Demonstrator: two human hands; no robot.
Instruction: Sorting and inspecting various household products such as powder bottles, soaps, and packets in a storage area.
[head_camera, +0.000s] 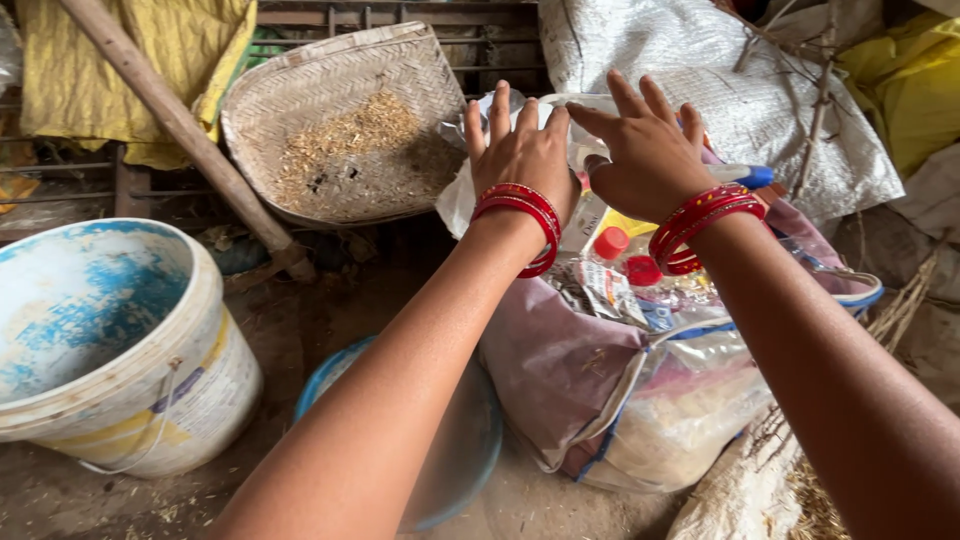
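I have both hands reaching forward over an open cloth bag (560, 370) stuffed with packets and red-capped bottles (612, 243). My left hand (520, 150) is spread, fingers splayed, resting on a clear plastic bag (462, 195) at the top of the pile. My right hand (645, 150) is also open, fingers extended, touching the same plastic. Behind them leans a woven winnowing tray (345, 125) with husks; a white bucket (110, 350) stands well to the left.
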